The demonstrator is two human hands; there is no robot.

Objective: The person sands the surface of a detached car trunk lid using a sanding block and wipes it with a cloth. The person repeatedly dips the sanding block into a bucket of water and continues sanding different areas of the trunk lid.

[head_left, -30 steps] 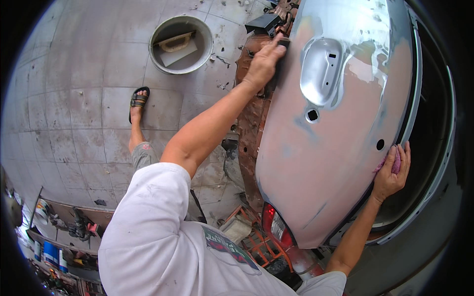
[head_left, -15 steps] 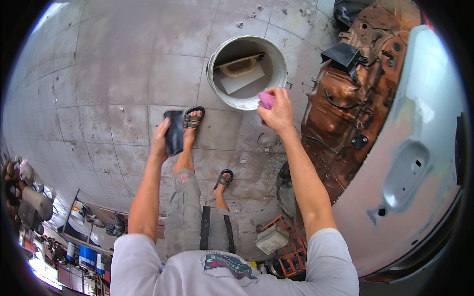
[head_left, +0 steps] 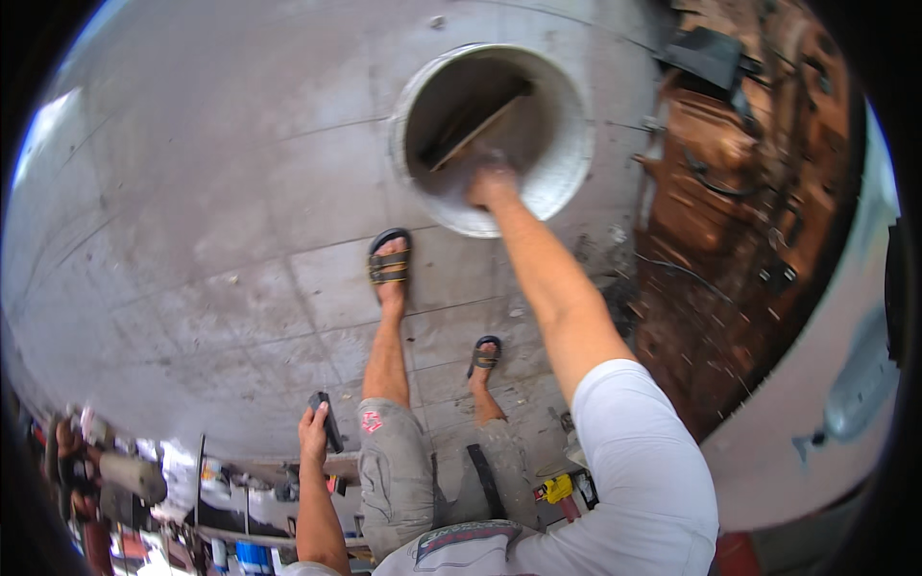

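Note:
My left hand [head_left: 313,434] grips a black, flat rectangular block [head_left: 332,422], seen nearly edge-on low beside my left knee. It resembles a sanding block. My right arm reaches down into a round whitish bucket [head_left: 570,182] on the floor ahead. Inside it, my right hand [head_left: 493,182] is at the cloudy water, its fingers smeared and partly hidden. Whatever it holds does not show. A long, pale-edged board [head_left: 483,125] leans at a slant within the bucket, just beyond that hand.
A brown metal car part [head_left: 715,144] with a black box bracket [head_left: 704,58] lies to the right. Next to it stands a pale, patchy painted body panel [head_left: 797,422]. A yellow tool [head_left: 554,489] lies near my right side. Cluttered shelving [head_left: 221,509] stands at lower left.
My right hand has gone from the bucket's near rim, holding a pink sponge or cloth, down inside; the pink piece is out of sight. My left hand has dropped lower with the black block.

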